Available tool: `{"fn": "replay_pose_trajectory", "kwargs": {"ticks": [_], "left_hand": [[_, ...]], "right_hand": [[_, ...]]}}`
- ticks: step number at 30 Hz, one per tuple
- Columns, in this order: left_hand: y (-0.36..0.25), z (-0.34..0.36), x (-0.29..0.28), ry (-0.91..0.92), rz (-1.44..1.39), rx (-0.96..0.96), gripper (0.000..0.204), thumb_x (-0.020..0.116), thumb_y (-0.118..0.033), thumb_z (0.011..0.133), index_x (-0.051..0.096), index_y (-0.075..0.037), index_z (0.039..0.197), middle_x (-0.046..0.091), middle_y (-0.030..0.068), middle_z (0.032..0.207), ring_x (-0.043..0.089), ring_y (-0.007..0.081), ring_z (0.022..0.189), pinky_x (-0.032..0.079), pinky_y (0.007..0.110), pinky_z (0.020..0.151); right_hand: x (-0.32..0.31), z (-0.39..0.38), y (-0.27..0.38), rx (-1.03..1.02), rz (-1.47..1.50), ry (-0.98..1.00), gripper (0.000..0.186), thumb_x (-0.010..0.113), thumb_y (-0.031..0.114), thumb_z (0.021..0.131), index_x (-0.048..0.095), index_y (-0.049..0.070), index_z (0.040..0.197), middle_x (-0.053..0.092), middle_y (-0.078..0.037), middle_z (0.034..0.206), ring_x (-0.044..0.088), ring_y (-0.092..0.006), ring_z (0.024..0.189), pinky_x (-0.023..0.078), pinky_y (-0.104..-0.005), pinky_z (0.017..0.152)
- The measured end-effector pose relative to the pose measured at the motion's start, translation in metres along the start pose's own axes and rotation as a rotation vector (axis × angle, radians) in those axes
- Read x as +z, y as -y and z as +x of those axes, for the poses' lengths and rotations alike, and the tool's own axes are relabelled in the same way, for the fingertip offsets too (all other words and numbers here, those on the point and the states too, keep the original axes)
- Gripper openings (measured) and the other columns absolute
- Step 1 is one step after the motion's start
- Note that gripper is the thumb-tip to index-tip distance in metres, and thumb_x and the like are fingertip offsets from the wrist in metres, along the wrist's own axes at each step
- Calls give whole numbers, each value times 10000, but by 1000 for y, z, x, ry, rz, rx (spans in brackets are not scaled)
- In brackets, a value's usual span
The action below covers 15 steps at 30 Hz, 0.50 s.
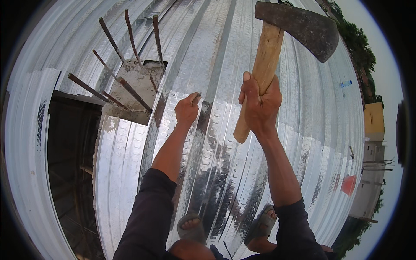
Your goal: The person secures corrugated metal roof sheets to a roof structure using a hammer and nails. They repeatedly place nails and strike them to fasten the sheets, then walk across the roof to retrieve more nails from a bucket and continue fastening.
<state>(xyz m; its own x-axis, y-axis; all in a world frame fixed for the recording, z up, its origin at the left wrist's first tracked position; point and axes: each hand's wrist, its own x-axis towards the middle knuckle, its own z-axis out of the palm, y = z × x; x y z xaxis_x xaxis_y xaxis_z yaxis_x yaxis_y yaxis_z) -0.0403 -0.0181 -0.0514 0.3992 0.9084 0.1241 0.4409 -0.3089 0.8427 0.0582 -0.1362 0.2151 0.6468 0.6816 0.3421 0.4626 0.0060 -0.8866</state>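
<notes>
My right hand (263,104) is wrapped round the wooden handle of a hatchet (268,56), raised above the metal decking. Its dark, worn head points up and to the right, with the broad blade edge at the right end. My left hand (187,109) is closed in a pinch low over the ribbed, shiny metal decking sheets (219,125). What sits between its fingertips is too small to make out. That hand is close to the seam where one sheet overlaps another, just right of a concrete column top.
Several rusty rebars (107,37) stick up from the concrete column (130,86) at the left. Beside it a dark rectangular opening (71,173) drops through the deck. My sandalled foot (190,227) rests on the sheets. A red object (349,185) and a plastic bottle (346,83) lie at the right.
</notes>
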Motion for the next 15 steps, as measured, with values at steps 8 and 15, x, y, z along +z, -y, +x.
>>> {"fn": "replay_pose_trajectory", "kwargs": {"ticks": [8, 15], "left_hand": [[-11, 4, 8, 49, 7, -12, 171, 657, -311, 971, 751, -242, 1097, 752, 128, 893, 723, 374, 842, 559, 480, 733], [-6, 0, 4, -12, 65, 106, 194, 616, -270, 999, 712, -186, 1145, 759, 90, 1010, 716, 365, 909, 560, 462, 765]], "right_hand": [[13, -65, -120, 388, -703, 568, 295, 623, 209, 979, 550, -67, 1050, 670, -198, 753, 678, -289, 624, 544, -426, 588], [-7, -6, -34, 306, -127, 195, 249, 660, 224, 1004, 552, 2, 975, 598, -51, 719, 578, -109, 526, 489, -289, 480]]}}
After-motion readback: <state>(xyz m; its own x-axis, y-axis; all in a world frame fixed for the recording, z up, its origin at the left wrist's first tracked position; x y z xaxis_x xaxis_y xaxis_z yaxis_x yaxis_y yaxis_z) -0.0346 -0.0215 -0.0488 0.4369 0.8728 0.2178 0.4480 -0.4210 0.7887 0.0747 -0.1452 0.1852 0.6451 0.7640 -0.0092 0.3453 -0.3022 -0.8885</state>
